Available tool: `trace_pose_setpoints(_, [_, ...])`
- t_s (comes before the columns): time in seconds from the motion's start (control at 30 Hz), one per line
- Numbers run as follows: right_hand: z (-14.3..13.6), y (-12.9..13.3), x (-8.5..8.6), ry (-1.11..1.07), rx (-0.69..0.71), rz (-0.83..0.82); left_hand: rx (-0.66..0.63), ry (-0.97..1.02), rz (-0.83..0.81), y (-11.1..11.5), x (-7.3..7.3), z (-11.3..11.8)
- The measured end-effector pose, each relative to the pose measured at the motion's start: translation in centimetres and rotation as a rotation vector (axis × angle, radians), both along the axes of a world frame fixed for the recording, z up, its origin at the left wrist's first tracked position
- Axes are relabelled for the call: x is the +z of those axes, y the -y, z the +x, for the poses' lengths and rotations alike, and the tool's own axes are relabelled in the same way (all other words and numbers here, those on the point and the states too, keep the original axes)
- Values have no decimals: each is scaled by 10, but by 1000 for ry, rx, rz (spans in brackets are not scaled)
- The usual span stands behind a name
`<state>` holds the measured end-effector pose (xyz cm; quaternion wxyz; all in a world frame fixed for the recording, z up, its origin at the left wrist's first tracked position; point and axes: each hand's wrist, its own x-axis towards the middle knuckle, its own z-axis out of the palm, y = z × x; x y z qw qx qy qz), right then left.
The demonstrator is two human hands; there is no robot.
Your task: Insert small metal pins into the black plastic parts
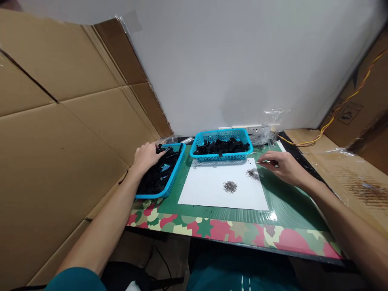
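My left hand (147, 157) reaches over the far end of a blue plastic basket (172, 182) full of small black plastic parts (156, 180). Its thumb and fingers are drawn together at the parts; whatever they pinch is too small to make out. My right hand (286, 167) is closed around slim metal tweezers (266, 162), whose tips point left, just off the right edge of a white sheet (206, 190). On that sheet lie a round pile of tiny metal pieces (230, 186) and a smaller pile (251, 174) nearer the tweezers.
A second blue basket (221, 157) of black parts stands behind the sheet. Clear plastic bags (263, 135) lie at the back right. Cardboard (75, 121) walls the left side. A yellow-orange cable (333, 115) runs along the right. The table's patterned front edge (230, 232) is near my lap.
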<state>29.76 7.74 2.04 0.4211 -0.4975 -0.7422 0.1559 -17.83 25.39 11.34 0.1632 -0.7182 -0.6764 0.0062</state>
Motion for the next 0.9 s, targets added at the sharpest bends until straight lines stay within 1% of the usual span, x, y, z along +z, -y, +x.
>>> trace_pose_setpoints(0.13, [-1,1,4,-60,13,-11,-15,-15,14,-1,-3,10])
trace_pose_setpoints(0.23, [-2,2,6,-130,-3,-70,-13,-4,37,1,0,13])
trace_pose_setpoints(0.37, [-7,3,8,-258,8,-182,30,30,98,5,11,13])
trace_pose_setpoints(0.43, [-10,3,10,-340,34,-229,54,117,172,8,19,14])
trace_pose_setpoints(0.47, [-12,4,11,-383,47,-248,43,191,214,10,23,16])
trace_pose_setpoints(0.5, [-14,4,11,-424,59,-265,6,285,252,13,26,20])
trace_pose_setpoints(0.53, [-16,4,12,-459,66,-277,-60,393,276,17,29,25])
trace_pose_setpoints(0.6, [-19,5,13,-507,66,-291,-263,627,266,29,32,41])
trace_pose_setpoints(0.67, [-22,5,14,-529,57,-297,-484,845,173,45,29,64])
trace_pose_setpoints(0.7, [-23,6,14,-538,54,-303,-584,930,97,53,25,77])
trace_pose_setpoints(0.77, [-25,7,14,-559,51,-329,-748,1027,-43,71,13,104])
trace_pose_setpoints(0.8, [-26,7,13,-569,51,-347,-808,1056,-111,79,6,118])
trace_pose_setpoints(0.9, [-28,6,11,-587,58,-391,-908,1125,-357,96,-19,155])
